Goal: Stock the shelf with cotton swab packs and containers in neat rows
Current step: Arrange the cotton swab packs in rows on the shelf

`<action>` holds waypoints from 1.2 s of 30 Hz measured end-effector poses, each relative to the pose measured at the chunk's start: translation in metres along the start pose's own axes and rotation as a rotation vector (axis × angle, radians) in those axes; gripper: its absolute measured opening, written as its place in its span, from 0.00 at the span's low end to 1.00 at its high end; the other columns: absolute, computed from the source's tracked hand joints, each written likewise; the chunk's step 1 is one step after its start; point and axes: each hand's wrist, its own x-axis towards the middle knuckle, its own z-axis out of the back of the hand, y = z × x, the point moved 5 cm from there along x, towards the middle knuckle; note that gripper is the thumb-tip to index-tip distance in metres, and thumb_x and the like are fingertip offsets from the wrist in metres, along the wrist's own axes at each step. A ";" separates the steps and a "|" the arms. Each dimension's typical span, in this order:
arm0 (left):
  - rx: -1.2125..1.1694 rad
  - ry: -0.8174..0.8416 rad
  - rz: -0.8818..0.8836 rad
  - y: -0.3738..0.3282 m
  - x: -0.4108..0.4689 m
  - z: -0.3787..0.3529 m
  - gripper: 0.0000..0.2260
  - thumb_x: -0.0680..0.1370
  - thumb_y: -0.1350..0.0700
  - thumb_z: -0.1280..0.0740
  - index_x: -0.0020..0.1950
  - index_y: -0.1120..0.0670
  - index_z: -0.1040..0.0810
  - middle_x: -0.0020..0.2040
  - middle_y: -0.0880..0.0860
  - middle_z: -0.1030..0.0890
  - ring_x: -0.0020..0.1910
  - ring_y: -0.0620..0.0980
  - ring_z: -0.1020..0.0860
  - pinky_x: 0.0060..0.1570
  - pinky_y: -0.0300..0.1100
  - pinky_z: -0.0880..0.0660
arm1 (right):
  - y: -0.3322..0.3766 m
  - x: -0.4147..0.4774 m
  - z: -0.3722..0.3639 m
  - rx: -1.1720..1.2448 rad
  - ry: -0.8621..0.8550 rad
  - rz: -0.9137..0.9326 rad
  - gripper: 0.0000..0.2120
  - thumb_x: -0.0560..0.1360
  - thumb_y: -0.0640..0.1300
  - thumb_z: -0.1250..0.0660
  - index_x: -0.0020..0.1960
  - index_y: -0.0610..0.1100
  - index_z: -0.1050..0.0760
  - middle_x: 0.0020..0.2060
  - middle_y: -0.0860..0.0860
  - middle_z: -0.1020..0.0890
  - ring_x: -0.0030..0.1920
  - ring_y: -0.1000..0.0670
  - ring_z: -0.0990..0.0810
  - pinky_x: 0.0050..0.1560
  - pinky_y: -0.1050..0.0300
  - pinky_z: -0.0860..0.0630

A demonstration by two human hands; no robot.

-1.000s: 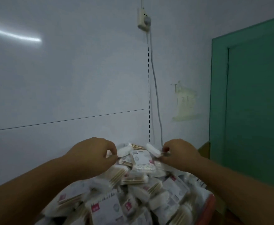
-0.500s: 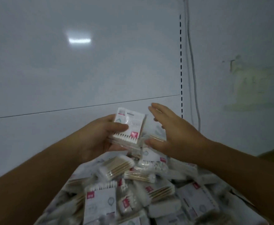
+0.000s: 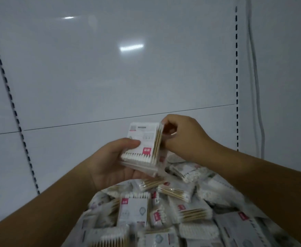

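White cotton swab packs in clear plastic sit stacked in the left hand, thumb curled over them; the right hand pinches the stack's right edge, above a heap of similar packs.

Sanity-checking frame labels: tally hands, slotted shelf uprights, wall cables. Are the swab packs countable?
Hands: 2 (left hand, right hand)
Slotted uprights: 2 (left upright, right upright)
Wall cable: 1
Swab packs: no count; the held stack and the pile are blurred and overlapping
Total: 5, packs excluded
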 end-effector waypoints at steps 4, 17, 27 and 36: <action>-0.021 -0.257 -0.122 -0.005 -0.034 0.035 0.34 0.52 0.59 0.17 0.56 0.63 0.18 0.56 0.67 0.20 0.53 0.64 0.19 0.44 0.57 0.19 | -0.010 0.006 -0.037 0.026 0.393 -0.121 0.32 0.70 0.55 0.27 0.70 0.49 0.32 0.67 0.54 0.27 0.62 0.55 0.26 0.60 0.56 0.26; -0.217 -0.477 -0.384 -0.002 -0.185 0.095 0.28 0.56 0.59 0.20 0.55 0.60 0.17 0.55 0.65 0.20 0.53 0.64 0.19 0.47 0.59 0.21 | 0.069 -0.007 -0.072 0.457 0.290 -0.077 0.08 0.79 0.45 0.38 0.46 0.51 0.20 0.37 0.50 0.16 0.36 0.57 0.17 0.35 0.67 0.22; -0.397 -0.405 -0.694 0.017 -0.430 0.185 0.21 0.80 0.55 0.45 0.69 0.63 0.28 0.69 0.65 0.29 0.73 0.65 0.38 0.71 0.65 0.47 | 0.242 -0.093 -0.341 1.108 0.301 -0.371 0.06 0.76 0.46 0.35 0.52 0.50 0.22 0.38 0.49 0.15 0.38 0.51 0.16 0.32 0.61 0.22; -0.368 -0.712 -0.769 -0.005 -0.588 0.292 0.29 0.64 0.56 0.23 0.65 0.54 0.22 0.67 0.60 0.25 0.66 0.64 0.27 0.61 0.62 0.29 | 0.353 -0.109 -0.538 1.302 0.468 -0.574 0.11 0.77 0.35 0.38 0.54 0.48 0.25 0.43 0.46 0.14 0.43 0.46 0.15 0.38 0.54 0.19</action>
